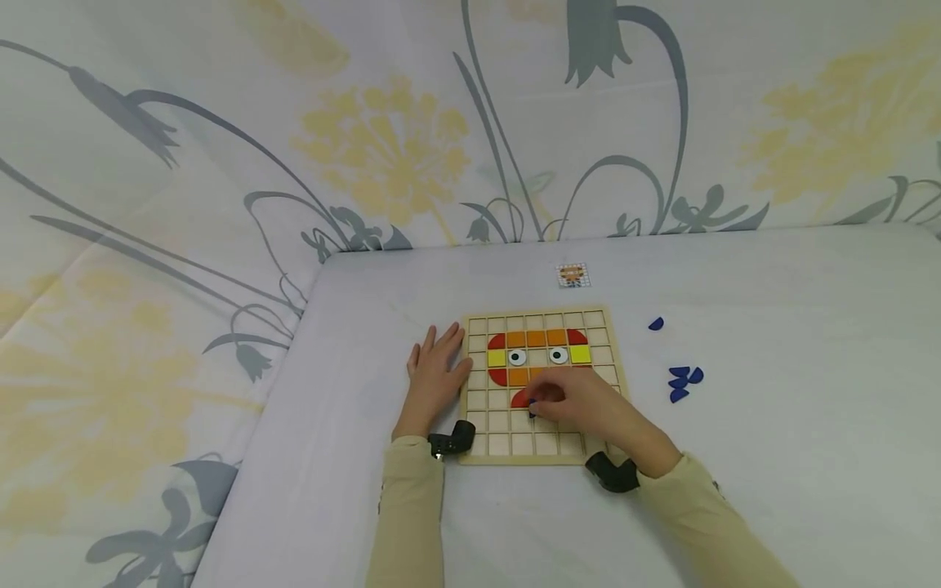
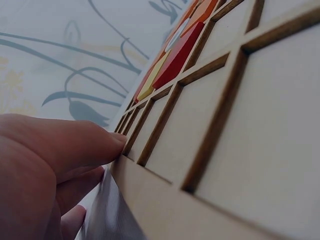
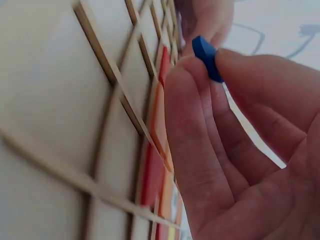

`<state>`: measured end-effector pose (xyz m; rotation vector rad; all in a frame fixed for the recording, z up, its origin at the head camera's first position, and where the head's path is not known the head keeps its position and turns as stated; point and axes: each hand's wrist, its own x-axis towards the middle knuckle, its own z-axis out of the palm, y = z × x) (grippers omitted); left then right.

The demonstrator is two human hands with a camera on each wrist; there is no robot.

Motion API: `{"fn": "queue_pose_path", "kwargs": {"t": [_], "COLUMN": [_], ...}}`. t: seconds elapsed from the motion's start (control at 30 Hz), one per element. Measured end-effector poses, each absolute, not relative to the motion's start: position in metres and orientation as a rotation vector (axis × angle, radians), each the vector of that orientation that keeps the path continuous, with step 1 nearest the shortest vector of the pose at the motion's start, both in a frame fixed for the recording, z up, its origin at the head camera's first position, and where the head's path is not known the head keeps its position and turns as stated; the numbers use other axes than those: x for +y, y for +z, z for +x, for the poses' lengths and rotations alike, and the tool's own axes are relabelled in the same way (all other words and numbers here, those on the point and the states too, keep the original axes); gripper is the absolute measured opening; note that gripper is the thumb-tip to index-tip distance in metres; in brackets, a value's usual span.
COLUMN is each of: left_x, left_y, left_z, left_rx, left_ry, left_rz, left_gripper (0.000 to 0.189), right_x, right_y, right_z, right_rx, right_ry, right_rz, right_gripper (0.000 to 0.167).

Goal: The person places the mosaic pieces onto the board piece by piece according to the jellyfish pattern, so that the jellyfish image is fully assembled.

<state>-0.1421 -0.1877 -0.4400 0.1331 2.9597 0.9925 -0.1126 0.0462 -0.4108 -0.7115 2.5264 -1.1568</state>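
Observation:
A wooden grid board [image 1: 498,444] lies on the white surface. Red, orange and yellow tiles and two eye pieces sit in its cells. My right hand [image 1: 584,402] is above the lower middle of the board, pinching a small blue tile [image 3: 206,57] between thumb and fingertips. Just left of those fingertips is a red rounded tile [image 1: 519,398], partly covered. At the board's left edge rests my left hand [image 1: 435,377], its fingers extended. In the left wrist view its thumb [image 2: 100,142] touches the rim.
Several blue pieces [image 1: 679,383] are grouped right of the board, and a single blue half-round piece [image 1: 656,324] lies above them. Behind the board is a small picture card [image 1: 573,275]. Floral fabric [image 1: 397,147] rises at the back and left.

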Motion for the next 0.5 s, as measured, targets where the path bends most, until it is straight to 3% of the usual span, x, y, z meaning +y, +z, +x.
{"fn": "queue_pose_path", "kwargs": {"t": [0.5], "left_x": [-0.187], "left_y": [-0.437], "left_z": [-0.142], "left_rx": [2.955], "left_ry": [0.996], "left_rz": [0.136], "left_gripper": [0.05], "right_x": [0.027], "right_y": [-0.417], "right_z": [-0.1], "right_rx": [2.606], "right_ry": [-1.059], "right_rz": [-0.675], "right_gripper": [0.009]}}
